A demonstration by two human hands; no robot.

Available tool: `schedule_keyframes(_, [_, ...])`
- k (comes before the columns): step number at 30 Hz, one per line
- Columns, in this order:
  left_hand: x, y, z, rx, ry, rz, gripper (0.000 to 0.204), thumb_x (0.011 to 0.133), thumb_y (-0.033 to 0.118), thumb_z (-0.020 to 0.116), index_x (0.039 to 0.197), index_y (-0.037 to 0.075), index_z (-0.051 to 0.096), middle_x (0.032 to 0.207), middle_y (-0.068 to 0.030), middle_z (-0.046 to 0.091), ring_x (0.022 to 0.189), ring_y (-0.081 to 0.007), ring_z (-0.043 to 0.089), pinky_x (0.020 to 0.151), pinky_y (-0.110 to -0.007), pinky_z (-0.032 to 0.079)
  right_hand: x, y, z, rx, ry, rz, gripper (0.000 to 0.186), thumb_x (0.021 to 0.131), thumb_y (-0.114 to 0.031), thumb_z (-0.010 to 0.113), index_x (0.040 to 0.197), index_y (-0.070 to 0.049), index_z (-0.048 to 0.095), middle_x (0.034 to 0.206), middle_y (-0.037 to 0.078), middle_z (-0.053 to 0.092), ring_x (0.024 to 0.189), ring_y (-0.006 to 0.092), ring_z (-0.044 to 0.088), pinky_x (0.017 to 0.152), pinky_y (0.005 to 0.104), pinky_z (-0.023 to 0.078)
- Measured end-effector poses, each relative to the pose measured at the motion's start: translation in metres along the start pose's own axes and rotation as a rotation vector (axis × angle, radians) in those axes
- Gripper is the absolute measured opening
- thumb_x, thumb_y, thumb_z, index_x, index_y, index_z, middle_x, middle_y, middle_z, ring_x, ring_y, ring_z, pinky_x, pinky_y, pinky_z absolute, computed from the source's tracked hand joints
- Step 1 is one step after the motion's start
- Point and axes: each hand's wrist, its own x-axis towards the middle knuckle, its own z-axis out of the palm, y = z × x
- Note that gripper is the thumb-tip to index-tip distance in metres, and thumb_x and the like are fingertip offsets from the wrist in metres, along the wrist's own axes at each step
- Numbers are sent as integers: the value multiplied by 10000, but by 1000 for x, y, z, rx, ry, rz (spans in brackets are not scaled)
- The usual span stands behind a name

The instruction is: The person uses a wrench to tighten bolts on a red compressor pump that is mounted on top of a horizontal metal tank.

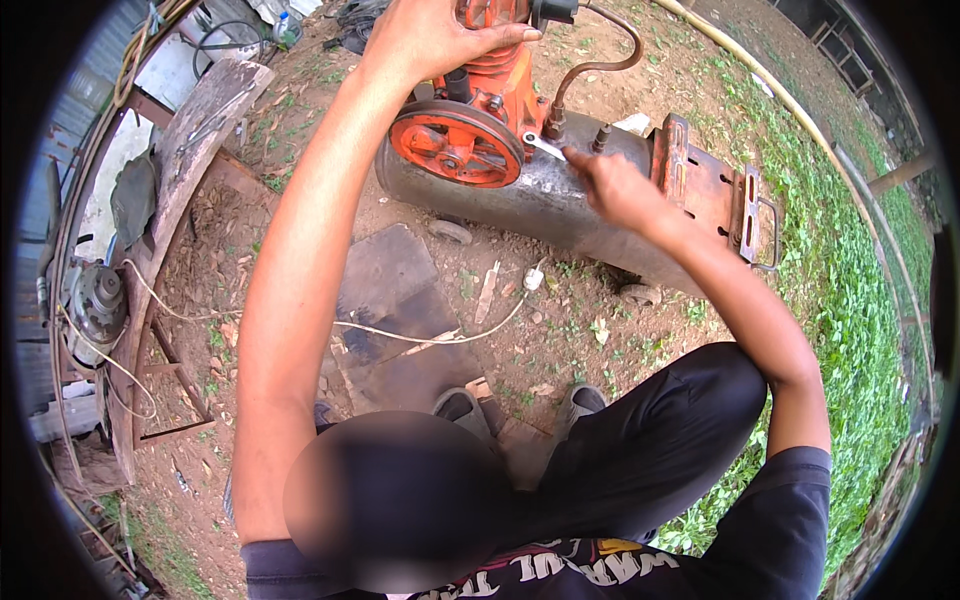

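Note:
An orange compressor pump (515,88) sits on top of a long grey air tank (490,215). My left hand (425,40) reaches up and grips the pump's finned upper part, thumb laid across it; its other fingers are mostly hidden. An orange spoked pulley (455,145) faces me on the pump's side. My right hand (612,188) is closed around a shiny wrench (546,147), whose ring end lies at the pump's base beside the pulley. Just above the wrench, a bent brown pipe (568,88) runs down to a fitting on the tank.
On the tank's right end is a rusty mounting plate (712,185) with slotted brackets. A white cable with a plug (534,278) crosses the dirt and a dark flat board (385,300). To the left stands a worn wooden bench (190,150) near a grey round machine (97,300).

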Motion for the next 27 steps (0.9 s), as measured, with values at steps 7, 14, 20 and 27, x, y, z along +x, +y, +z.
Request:
schedule_keyframes(7, [-1, 1, 0, -13, -13, -4, 920, 698, 594, 829, 1329, -18, 556, 1287, -232, 555, 1232, -404, 535, 1045, -457, 454, -6, -67, 12, 1154, -71, 747, 478, 1027, -111, 452, 1453, 91, 376, 973, 169, 633, 724, 183, 615, 580, 328, 528])
schedule_keyframes(14, [1, 3, -2, -21, -24, -16, 900, 691, 578, 837, 1309, -20, 570, 1258, -235, 565, 1211, -405, 546, 1033, -455, 458, -21, -31, -44, 232, 154, 136, 322, 1000, -186, 581, 1246, 9, 652, 929, 248, 713, 845, 342, 720, 772, 428, 538])
schedule_keyframes(20, [1, 0, -1, -32, -10, 16, 919, 689, 580, 839, 1329, -17, 560, 1264, -235, 564, 1216, -404, 544, 1039, -456, 453, -7, 10, -16, 123, 134, -8, 283, 957, -139, 601, 1200, -21, 683, 972, 265, 688, 930, 427, 671, 811, 486, 530])
schedule_keyframes(27, [-2, 0, 1, -20, 6, -3, 922, 689, 581, 839, 1333, -15, 557, 1266, -231, 566, 1219, -400, 544, 1040, -459, 454, 10, 10, -18, -38, -73, 25, 325, 941, -61, 575, 1253, -8, 648, 1012, 280, 680, 942, 430, 662, 827, 493, 515])
